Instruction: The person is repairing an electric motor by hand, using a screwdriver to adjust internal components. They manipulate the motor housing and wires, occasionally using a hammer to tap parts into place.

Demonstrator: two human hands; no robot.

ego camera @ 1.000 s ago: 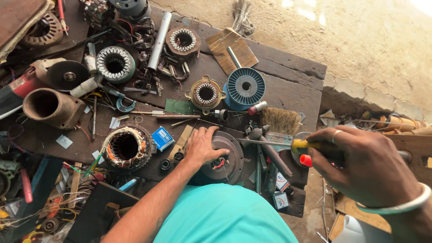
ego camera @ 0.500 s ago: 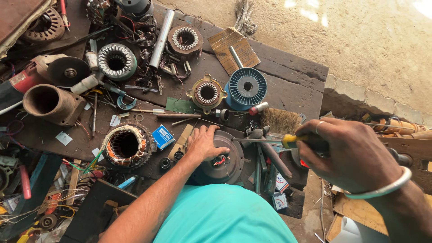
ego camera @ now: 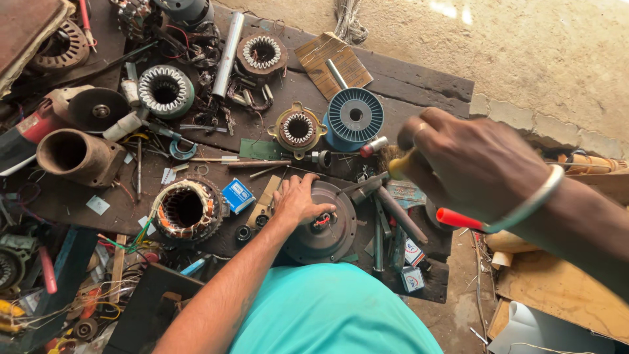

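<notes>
Fingers (ego camera: 303, 185) of the left hand (ego camera: 296, 199) lie spread and flat on the upper left part of a round dark metal motor cover (ego camera: 322, 226), which sits on the dark wooden board (ego camera: 419, 78) just in front of the person's teal-clad knee (ego camera: 327, 308). Far left on the board lies a rusty brown pipe piece (ego camera: 75, 156), and above it a grinder with a grey disc (ego camera: 98, 110). Next comes a stator with copper windings (ego camera: 187, 210), close to the left forearm, with a small blue box (ego camera: 237, 195) just beside it. Further up stand two wound stators (ego camera: 165, 90) (ego camera: 262, 54) and a shiny metal tube (ego camera: 227, 46) between them. Above the left hand is a small brass-coloured motor core (ego camera: 298, 128), touching or nearly touching a blue wire spool (ego camera: 354, 117). Right of the cover, dark tools (ego camera: 393, 213) lie in a loose heap. The right hand (ego camera: 475, 164) is raised close to the camera, fingers curled tight round a screwdriver, its yellow handle end (ego camera: 397, 166) showing on one side and a red part (ego camera: 458, 219) on the other; a white bangle (ego camera: 532, 200) circles the wrist
</notes>
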